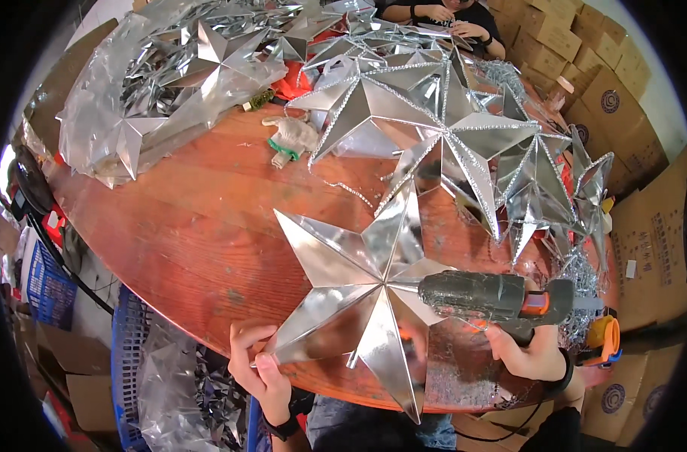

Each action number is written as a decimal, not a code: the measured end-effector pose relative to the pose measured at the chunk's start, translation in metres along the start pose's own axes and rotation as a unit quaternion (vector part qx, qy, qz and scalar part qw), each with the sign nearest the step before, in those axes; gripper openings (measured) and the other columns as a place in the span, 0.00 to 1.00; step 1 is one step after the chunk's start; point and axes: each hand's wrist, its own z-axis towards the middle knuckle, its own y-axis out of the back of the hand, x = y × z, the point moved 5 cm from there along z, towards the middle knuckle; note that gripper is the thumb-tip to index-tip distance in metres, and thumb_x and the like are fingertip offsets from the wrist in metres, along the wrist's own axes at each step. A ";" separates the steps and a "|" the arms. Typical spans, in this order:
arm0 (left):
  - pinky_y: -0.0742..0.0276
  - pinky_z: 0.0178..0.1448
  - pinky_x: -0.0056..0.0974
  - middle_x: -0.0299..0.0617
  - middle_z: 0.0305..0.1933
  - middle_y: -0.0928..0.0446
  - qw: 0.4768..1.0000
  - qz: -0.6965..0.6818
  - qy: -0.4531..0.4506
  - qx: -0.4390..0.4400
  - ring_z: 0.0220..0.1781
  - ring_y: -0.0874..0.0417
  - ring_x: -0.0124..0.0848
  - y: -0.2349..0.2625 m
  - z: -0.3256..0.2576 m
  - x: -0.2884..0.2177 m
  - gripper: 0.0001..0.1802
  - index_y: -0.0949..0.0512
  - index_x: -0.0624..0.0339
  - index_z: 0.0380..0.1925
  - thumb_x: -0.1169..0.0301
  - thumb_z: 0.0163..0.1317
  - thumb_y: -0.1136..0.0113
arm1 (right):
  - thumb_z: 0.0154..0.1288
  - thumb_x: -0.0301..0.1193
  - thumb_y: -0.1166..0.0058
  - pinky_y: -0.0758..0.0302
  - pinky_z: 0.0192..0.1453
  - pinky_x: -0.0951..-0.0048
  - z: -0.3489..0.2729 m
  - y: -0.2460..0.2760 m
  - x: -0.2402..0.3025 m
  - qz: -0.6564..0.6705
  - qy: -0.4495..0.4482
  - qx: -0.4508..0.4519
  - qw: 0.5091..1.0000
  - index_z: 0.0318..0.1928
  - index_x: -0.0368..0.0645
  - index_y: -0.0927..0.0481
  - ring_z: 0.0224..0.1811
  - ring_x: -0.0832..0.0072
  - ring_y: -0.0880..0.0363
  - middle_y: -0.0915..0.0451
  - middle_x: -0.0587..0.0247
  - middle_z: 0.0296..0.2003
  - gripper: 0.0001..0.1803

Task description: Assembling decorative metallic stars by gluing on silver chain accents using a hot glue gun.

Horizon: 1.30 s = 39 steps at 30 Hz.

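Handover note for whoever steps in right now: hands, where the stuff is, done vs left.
Left hand: pinching the lower-left tip of the plain silver star at the near table edge.
Right hand: grip closed on the glue gun, nozzle pointing at the star's centre.
Done: stars with glitter-trimmed edges piled at the far right.
Left: the held star has no trim yet; more bagged plain stars wait at the far left. A work glove lies mid-table.
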 end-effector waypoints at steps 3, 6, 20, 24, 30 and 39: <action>0.37 0.26 0.29 0.48 0.32 0.26 0.999 0.030 -0.024 -0.001 0.29 0.27 0.31 0.003 -0.002 0.004 0.25 0.27 0.67 0.32 0.52 0.65 0.57 | 0.57 0.22 0.45 0.30 0.30 0.80 0.001 0.003 0.000 -0.121 0.107 0.049 0.986 0.54 0.35 0.37 0.27 0.82 0.28 0.23 0.59 0.37 0.24; 0.37 0.26 0.30 0.48 0.33 0.26 1.000 0.010 -0.002 0.007 0.28 0.27 0.31 0.002 -0.002 0.007 0.26 0.27 0.67 0.31 0.51 0.65 0.57 | 0.61 0.20 0.51 0.29 0.28 0.83 0.001 0.001 -0.005 -0.137 0.156 0.064 0.976 0.59 0.35 0.43 0.23 0.87 0.28 0.21 0.60 0.36 0.27; 0.35 0.31 0.34 0.49 0.32 0.27 0.999 0.047 -0.016 0.002 0.31 0.27 0.35 0.003 0.001 0.002 0.26 0.27 0.67 0.29 0.51 0.65 0.59 | 0.53 0.23 0.37 0.27 0.44 0.69 0.002 -0.002 0.007 -0.043 0.060 0.031 0.997 0.44 0.32 0.28 0.43 0.66 0.25 0.28 0.54 0.40 0.19; 0.34 0.32 0.34 0.47 0.32 0.28 0.999 0.040 -0.001 0.011 0.31 0.27 0.35 -0.001 0.000 0.001 0.26 0.28 0.67 0.30 0.52 0.66 0.59 | 0.53 0.23 0.40 0.30 0.46 0.72 -0.007 0.001 0.037 -0.267 0.302 0.060 0.913 0.48 0.33 0.29 0.44 0.68 0.25 0.26 0.55 0.42 0.21; 0.36 0.31 0.32 0.46 0.33 0.30 0.998 0.058 0.016 0.018 0.30 0.29 0.32 0.009 -0.002 0.009 0.26 0.28 0.68 0.31 0.52 0.67 0.60 | 0.47 0.28 0.36 0.29 0.41 0.74 -0.020 0.007 0.024 -0.122 0.127 0.091 0.980 0.37 0.38 0.21 0.37 0.69 0.22 0.21 0.59 0.35 0.15; 0.34 0.38 0.32 0.45 0.33 0.29 0.998 0.063 -0.009 0.010 0.33 0.29 0.32 0.005 -0.001 0.009 0.28 0.29 0.69 0.31 0.50 0.68 0.63 | 0.43 0.37 0.34 0.31 0.29 0.71 -0.053 0.004 0.017 -0.166 0.142 -0.100 0.971 0.33 0.61 0.19 0.26 0.67 0.23 0.21 0.60 0.29 0.12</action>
